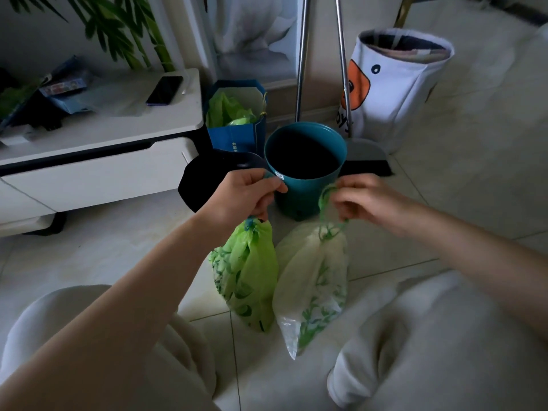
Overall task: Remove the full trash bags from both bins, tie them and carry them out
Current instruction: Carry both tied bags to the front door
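Observation:
My left hand (247,193) grips the gathered neck of a bright green trash bag (247,271) that hangs down over the tiled floor. My right hand (366,200) holds the green drawstring loops of a paler, whitish bag with green leaf print (314,286), which hangs beside the first bag. Both bags are cinched at the top. Just beyond my hands a teal bin (305,170) stands upright with a dark inside and no bag showing in it. A black bin (207,179) sits to its left, partly hidden by my left hand.
A blue paper bag (237,137) with green plastic inside stands behind the bins. A white low cabinet (98,134) with a phone (164,90) is at left. Broom and dustpan handles (302,63) and a white fabric basket (394,84) stand at the back right. My knees fill the foreground.

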